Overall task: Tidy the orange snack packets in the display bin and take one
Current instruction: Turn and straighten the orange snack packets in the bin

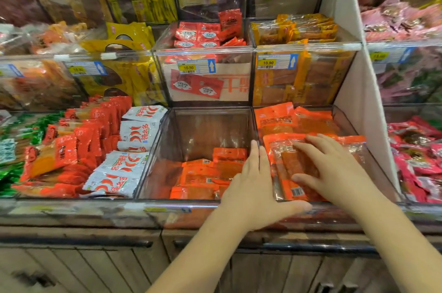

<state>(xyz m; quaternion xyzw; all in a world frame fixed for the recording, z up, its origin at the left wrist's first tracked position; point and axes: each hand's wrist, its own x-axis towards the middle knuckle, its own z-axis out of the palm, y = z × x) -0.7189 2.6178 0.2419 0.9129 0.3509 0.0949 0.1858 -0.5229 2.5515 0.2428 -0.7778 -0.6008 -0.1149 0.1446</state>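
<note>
Both your arms reach forward from the bottom edge into the lowest row of clear bins. Your left hand (257, 185) has its four fingers straight and pressed together, pointing away from you along the divider (254, 125). Whether they touch it cannot be told. Its thumb is stretched wide to the right along the front rim, and this hand holds nothing. Your right hand (334, 166) lies palm down just right of it, with fingers spread and nearly straight. It rests flat on the top packet (282, 149), an orange one in the right bin (346, 122). Its thumb points back toward your left hand and lies on the packet's clear window. No finger curls round anything. Beyond your right fingertips, more orange packets form a stack (311, 120) toward the back wall. Left of your left hand, across the divider, the middle bin (167, 149) holds a few loose packets (203, 173), also orange, low on its floor. Further left lie white packets (134, 134) printed with red chillies.
</note>
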